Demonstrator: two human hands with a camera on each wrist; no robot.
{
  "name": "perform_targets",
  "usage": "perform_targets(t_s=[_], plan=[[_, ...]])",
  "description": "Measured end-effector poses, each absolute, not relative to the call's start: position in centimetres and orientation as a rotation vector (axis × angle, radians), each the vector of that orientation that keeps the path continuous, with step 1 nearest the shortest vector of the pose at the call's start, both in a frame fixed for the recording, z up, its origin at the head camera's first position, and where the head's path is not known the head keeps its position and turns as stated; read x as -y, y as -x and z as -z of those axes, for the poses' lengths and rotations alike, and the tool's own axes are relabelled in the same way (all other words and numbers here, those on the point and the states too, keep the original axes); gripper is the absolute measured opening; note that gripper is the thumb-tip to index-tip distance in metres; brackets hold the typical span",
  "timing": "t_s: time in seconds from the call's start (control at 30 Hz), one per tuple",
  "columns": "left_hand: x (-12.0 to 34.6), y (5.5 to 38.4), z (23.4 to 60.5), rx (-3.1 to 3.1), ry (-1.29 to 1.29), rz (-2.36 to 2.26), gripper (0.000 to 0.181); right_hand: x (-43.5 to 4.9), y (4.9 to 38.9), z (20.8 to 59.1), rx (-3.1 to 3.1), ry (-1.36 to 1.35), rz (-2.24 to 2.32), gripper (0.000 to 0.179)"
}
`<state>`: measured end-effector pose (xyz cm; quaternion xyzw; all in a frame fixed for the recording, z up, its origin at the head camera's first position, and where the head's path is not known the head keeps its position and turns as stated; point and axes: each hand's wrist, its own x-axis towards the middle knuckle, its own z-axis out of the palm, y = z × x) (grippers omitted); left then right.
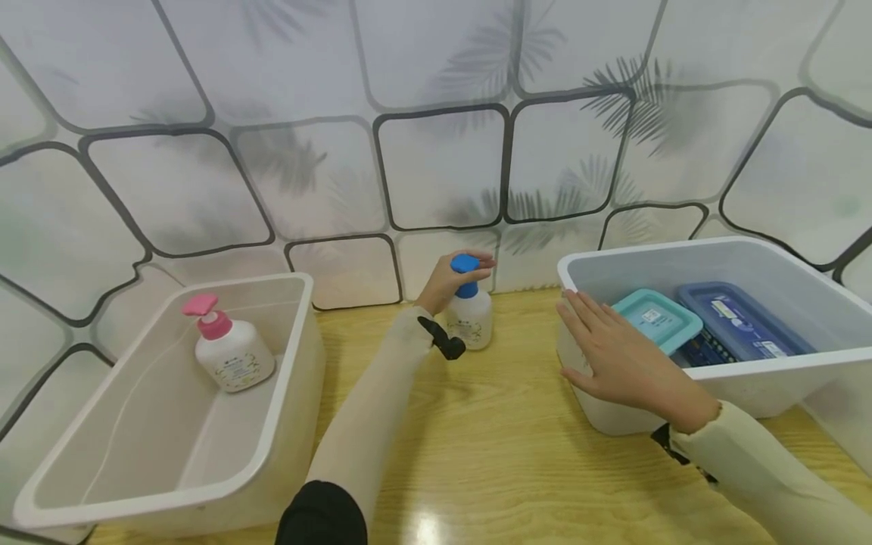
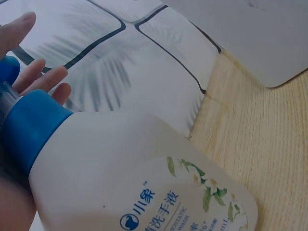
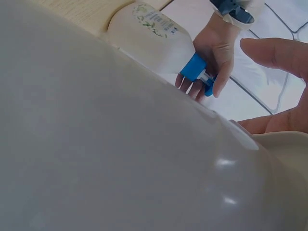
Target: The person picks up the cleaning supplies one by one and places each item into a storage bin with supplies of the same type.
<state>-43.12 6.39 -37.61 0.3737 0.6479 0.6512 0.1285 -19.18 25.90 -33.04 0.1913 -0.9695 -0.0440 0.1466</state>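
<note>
A white hand-wash bottle with a blue pump (image 1: 470, 314) stands upright on the wooden table. My left hand (image 1: 446, 281) is around its pump, the thumb on the near side and the fingers behind. In the left wrist view the fingers (image 2: 44, 79) reach loosely past the blue collar (image 2: 36, 127), not closed tightly on it. My right hand (image 1: 616, 356) is at the left end of the right-hand white basin (image 1: 579, 261), fingers extended by its rim. Inside that basin lie a teal-lidded container (image 1: 657, 318) and a dark blue-lidded container (image 1: 742, 322).
On the left stands another white basin (image 1: 289, 363), holding a hand-wash bottle with a pink pump (image 1: 235, 352). A patterned wall covering (image 1: 443, 170) rises behind the table (image 1: 470, 454).
</note>
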Motion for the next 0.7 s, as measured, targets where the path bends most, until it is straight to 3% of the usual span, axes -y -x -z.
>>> perform_targets(t_s=[0.7], plan=[[-5.91,42.67,37.48,-1.811,-1.105,-1.9,0.047,-25.78,19.03,32.92,2.802,-0.547,0.132,0.083]])
